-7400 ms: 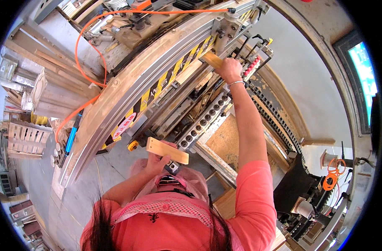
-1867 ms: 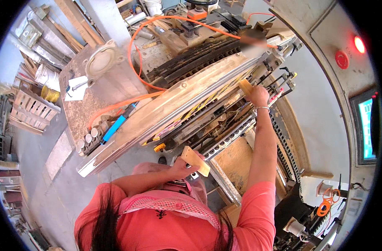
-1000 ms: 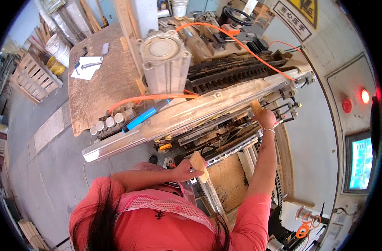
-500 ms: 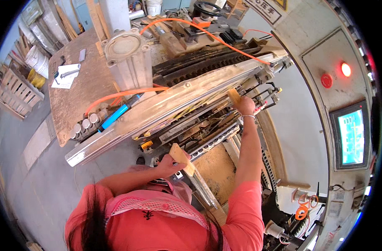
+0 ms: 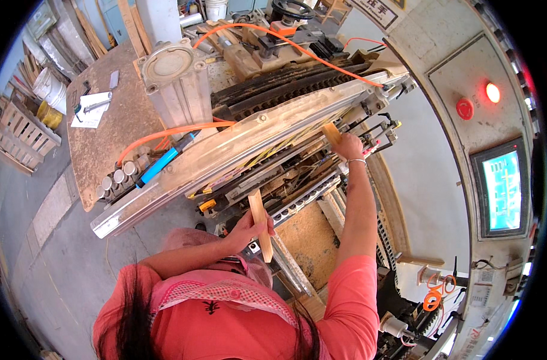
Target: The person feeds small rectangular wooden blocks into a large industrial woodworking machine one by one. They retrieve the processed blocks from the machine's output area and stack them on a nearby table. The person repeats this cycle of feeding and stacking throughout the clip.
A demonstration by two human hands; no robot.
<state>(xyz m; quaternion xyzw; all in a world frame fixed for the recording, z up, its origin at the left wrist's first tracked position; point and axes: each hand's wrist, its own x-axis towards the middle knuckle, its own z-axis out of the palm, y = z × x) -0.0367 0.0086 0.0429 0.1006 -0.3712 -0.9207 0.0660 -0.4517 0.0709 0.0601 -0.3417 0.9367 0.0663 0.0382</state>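
My left hand (image 5: 248,233) is closed around a short, flat wooden block (image 5: 260,222), held tilted near upright with its narrow edge showing, close to my body. Farther off to the right, my right hand (image 5: 349,147) grips a second wooden block (image 5: 330,133) over the machine bed (image 5: 285,174). Part of that block lies under the long metal beam's near side, and my fingers hide its lower end. Whether it touches the bed I cannot tell.
A long metal beam (image 5: 255,126) crosses above the bed, with an upright metal cylinder (image 5: 176,78) and orange hoses (image 5: 165,132). At right stands a panel with a lit screen (image 5: 500,192) and red stop button (image 5: 465,108). Sawdust (image 5: 306,240) covers a nearer surface.
My left hand has turned its wooden block from broad face toward edge-on and more upright. The right hand and its block have barely moved.
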